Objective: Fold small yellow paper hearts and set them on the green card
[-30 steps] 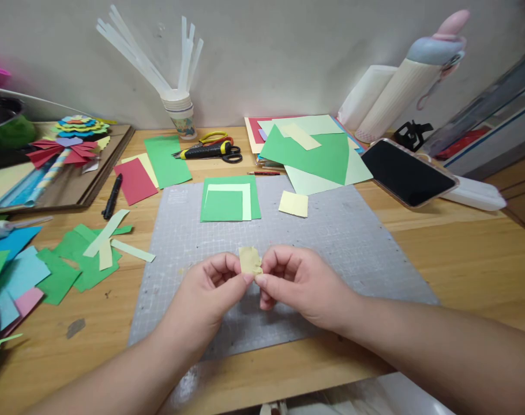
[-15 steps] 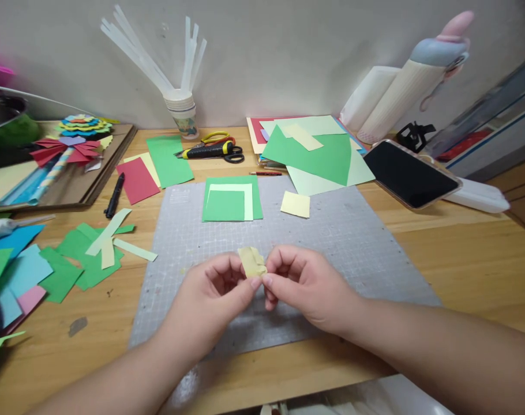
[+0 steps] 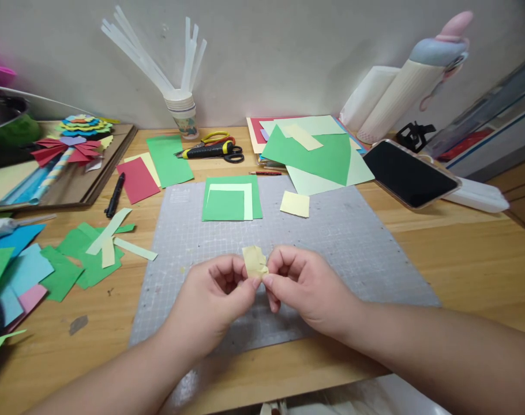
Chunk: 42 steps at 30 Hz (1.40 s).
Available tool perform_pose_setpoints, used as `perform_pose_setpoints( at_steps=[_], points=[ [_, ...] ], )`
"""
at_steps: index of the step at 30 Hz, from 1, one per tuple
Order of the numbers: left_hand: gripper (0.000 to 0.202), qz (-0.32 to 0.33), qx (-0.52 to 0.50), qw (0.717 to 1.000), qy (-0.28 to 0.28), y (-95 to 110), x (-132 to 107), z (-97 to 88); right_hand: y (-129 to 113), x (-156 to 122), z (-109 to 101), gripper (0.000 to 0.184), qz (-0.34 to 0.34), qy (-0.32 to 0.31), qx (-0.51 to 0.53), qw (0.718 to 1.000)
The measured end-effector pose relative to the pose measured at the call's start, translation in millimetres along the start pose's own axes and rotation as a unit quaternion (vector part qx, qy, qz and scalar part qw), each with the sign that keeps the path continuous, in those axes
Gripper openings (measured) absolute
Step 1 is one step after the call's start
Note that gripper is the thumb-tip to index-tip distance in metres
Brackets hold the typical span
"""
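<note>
A small piece of pale yellow paper (image 3: 254,261) is held up between my two hands, above the grey cutting mat (image 3: 176,230). Its right edge looks crumpled or folded. My left hand (image 3: 221,294) pinches it from the left, thumb in front at the lower edge. From the right, my right hand (image 3: 303,288) grips the crumpled edge with thumb and forefinger. Beyond them on the mat lie a flat pale yellow square (image 3: 295,204) and a stack of green squares (image 3: 225,206) with a pale green one between.
Green paper scraps (image 3: 87,256) lie left of the mat. Behind it are a black and yellow cutter (image 3: 208,151), a paper cup (image 3: 186,118) holding white strips and piled coloured sheets (image 3: 318,155). A phone (image 3: 412,173) and a bottle (image 3: 407,83) stand at right.
The yellow paper piece has turned slightly more upright between the fingertips and shifted a little to the right. Both hands keep their pinch, moving only slightly.
</note>
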<state>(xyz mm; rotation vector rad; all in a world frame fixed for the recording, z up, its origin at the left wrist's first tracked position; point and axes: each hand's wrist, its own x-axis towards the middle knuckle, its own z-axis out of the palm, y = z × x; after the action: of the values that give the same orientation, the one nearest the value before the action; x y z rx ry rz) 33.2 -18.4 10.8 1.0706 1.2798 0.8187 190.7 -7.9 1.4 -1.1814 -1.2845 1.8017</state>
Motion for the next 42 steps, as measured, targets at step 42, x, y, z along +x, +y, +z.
perform_pose_setpoints(
  at_steps=[42],
  points=[
    [0.010,0.270,0.288,0.918,-0.041,-5,-7,-10.8,-1,-3,-8,0.014,-0.221,0.029,-0.299,0.928]
  ],
)
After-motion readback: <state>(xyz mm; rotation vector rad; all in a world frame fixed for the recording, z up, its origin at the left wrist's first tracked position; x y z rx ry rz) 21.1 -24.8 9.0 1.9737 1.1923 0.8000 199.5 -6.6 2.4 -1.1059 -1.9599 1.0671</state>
